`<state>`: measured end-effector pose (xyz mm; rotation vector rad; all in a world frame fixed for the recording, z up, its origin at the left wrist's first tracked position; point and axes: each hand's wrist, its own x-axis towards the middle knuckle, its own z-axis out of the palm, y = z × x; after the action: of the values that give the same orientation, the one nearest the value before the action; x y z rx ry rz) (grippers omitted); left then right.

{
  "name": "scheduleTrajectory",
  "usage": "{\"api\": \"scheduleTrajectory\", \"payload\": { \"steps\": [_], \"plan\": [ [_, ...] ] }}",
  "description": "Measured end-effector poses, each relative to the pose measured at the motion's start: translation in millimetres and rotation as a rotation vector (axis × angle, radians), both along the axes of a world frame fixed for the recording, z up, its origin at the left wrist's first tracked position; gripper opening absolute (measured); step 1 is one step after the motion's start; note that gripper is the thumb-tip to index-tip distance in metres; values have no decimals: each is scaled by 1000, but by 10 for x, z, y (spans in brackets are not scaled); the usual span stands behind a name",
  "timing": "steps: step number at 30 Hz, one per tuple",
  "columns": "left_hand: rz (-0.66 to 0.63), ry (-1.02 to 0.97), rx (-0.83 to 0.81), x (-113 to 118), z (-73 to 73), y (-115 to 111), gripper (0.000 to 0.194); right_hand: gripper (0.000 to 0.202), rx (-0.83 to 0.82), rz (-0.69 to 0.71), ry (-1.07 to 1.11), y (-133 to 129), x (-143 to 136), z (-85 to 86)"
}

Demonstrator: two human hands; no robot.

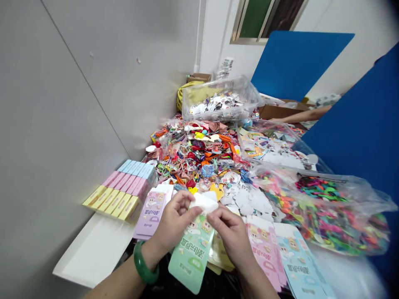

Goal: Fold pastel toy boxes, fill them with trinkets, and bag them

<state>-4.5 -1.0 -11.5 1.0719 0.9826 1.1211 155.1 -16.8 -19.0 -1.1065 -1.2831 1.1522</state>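
Green flat carton [190, 257]: long axis near to far, near end leaning left, body extending nearward from the grip. Left hand [176, 216] pinches its white far end [204, 202] at the left, right hand [230, 231] at the right; neither clearly nearer.

Blurred white material [349, 272], perhaps plastic
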Motion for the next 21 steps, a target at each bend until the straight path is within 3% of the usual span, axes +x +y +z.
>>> {"api": "scheduleTrajectory", "payload": {
  "steps": [3, 6, 11, 16, 21],
  "plan": [
    [-243, -307, -169, -31, -12, -31, 65, 14, 24, -46, 63, 13, 32, 47],
    [-548, -463, -383, -57, -68, -65, 63, 39, 48, -82, 72, 1, 51, 88],
    [-536, -374, -443, -50, -109, -78, 36, 1, 227, 122, -153, -2, 134, 169],
    [-574, -284, -426, -50, -80, -60, 32, 11, 24, 182, -207, 44, 176, 229],
    [-578, -262, -435, -98, -66, -41, 33, 25, 116, 106, -316, 13, 155, 188]
  ]
}}
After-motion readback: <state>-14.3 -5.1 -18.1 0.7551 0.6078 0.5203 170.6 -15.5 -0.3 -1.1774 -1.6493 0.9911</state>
